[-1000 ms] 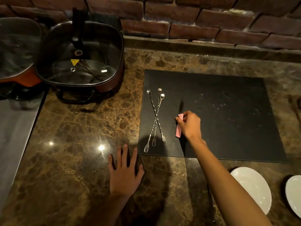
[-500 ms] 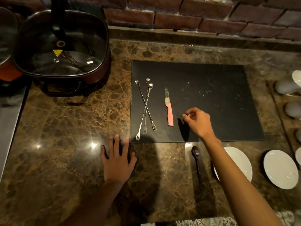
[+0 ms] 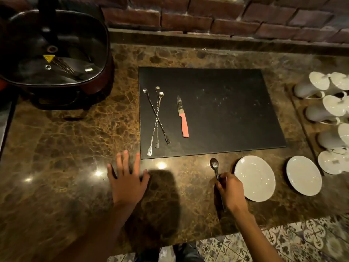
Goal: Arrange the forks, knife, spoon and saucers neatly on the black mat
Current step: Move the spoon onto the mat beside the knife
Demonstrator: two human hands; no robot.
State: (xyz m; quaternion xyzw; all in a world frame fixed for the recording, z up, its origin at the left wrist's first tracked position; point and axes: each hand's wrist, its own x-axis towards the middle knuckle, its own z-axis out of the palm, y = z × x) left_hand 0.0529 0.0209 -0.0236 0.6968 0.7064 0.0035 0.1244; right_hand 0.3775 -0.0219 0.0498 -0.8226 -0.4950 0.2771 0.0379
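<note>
A black mat (image 3: 226, 114) lies on the brown marble counter. Three long thin forks (image 3: 157, 120) lie crossed on its left part. A pink-handled knife (image 3: 182, 117) rests just right of them, blade pointing away from me. In front of the mat lies a metal spoon (image 3: 215, 166); my right hand (image 3: 229, 190) is closed around its handle. Two white saucers (image 3: 255, 178) (image 3: 304, 177) sit on the counter right of the spoon. My left hand (image 3: 127, 181) rests flat on the counter, fingers spread, off the mat's front left corner.
A large dark electric pan with glass lid (image 3: 52, 53) stands at the back left. White cups and saucers (image 3: 328, 114) are stacked on a tray at the right. A brick wall (image 3: 207, 16) runs behind. The counter edge (image 3: 245, 229) is near me, patterned floor tiles below.
My right hand let go of the knife on the mat, drew back toward me and closed on the spoon's handle. The view shifted right. My left hand stayed flat.
</note>
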